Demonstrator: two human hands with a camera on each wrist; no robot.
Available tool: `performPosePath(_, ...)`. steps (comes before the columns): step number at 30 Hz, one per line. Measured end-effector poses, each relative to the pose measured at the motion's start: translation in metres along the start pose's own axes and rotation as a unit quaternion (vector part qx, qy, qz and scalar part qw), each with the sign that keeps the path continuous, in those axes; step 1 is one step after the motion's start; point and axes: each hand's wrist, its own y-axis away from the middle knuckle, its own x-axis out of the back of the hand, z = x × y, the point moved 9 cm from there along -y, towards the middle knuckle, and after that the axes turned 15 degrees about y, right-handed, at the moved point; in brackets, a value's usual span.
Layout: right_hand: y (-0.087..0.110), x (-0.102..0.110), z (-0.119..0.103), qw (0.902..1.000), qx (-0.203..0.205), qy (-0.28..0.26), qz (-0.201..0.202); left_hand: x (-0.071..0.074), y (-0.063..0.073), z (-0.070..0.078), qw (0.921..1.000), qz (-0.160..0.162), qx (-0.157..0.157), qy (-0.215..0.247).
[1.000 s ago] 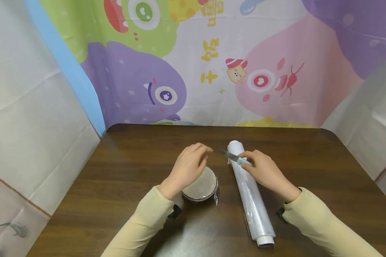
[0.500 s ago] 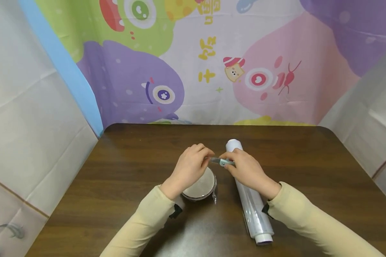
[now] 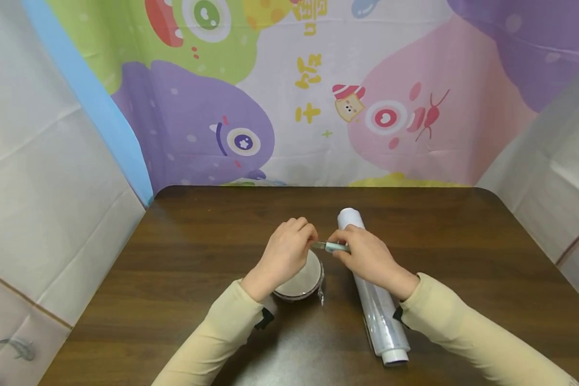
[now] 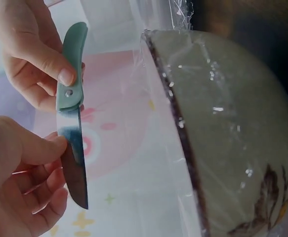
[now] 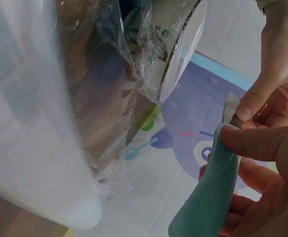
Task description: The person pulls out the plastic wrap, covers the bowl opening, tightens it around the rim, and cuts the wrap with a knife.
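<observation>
A folding knife point(image 4: 72, 89) with a pale green handle and a shiny blade is held between both hands, above the table. My right hand point(image 3: 369, 257) grips its handle point(image 5: 208, 192). My left hand point(image 3: 287, 254) pinches the blade point(image 4: 74, 163) between thumb and fingers. Just beneath the left hand stands a bowl point(image 3: 301, 281) with a dark rim, partly hidden by that hand. Clear film point(image 4: 218, 108) covers the bowl, and a twisted end hangs off its right side. Under the right hand and forearm lies a roll of cling film point(image 3: 378, 316).
The brown wooden table point(image 3: 198, 236) has rounded far corners. Behind it hangs a cartoon-print cloth point(image 3: 313, 139), with pale cloth sides point(image 3: 53, 177) at left and right. A loose edge of film point(image 5: 109, 123) sticks out from the roll.
My right hand has moved left with the knife, off the roll, until the blade met my left hand's fingers. The left hand now pinches the blade. Bowl and roll have stayed in place.
</observation>
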Motion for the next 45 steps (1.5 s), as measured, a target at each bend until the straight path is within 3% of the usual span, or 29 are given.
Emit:
performPosePath(4,0.014,0.065,-0.043,0.9999,0.01,-0.003,0.013,0.002,0.002,0.001,0.9995,0.008,-0.002,-0.029)
performPosePath(5,0.013,0.069,-0.044,0.9996,0.014,0.003,0.023,0.003,0.002,0.001,0.9993,0.013,-0.003,-0.035)
performPosePath(8,0.021,0.108,-0.075,0.9962,0.043,0.053,0.055,0.005,0.001,0.003,0.998,0.029,-0.01,-0.055)
performPosePath(12,0.026,0.131,-0.093,0.981,0.069,0.141,0.114,0.009,0.0,0.004,0.9964,0.047,-0.015,-0.069)
performPosePath(16,0.03,0.142,-0.098,0.9723,0.073,0.164,0.15,0.015,-0.003,0.003,0.9963,0.063,-0.008,-0.057)
performPosePath(21,0.031,0.149,-0.097,0.9735,0.076,0.134,0.169,0.022,-0.006,0.002,0.9968,0.074,-0.001,-0.029)
performPosePath(27,0.032,0.152,-0.092,0.981,0.068,0.08,0.163,0.028,-0.007,-0.005,0.995,0.061,0.06,0.052)
performPosePath(32,0.03,0.151,-0.083,0.9898,0.016,-0.021,0.14,0.03,-0.004,-0.015,0.9823,0.075,0.125,0.118)
performPosePath(37,0.03,0.146,-0.076,0.9841,-0.048,-0.102,0.137,0.027,0.002,-0.022,0.9638,0.103,0.185,0.162)
performPosePath(40,0.029,0.143,-0.075,0.9792,-0.071,-0.128,0.141,0.018,0.006,-0.031,0.9595,0.117,0.184,0.179)
performPosePath(41,0.028,0.141,-0.074,0.9778,-0.078,-0.135,0.14,0.006,0.01,-0.044,0.9591,0.126,0.172,0.186)
performPosePath(45,0.027,0.135,-0.072,0.9732,-0.103,-0.156,0.134,-0.018,0.017,-0.068,0.9564,0.138,0.15,0.21)
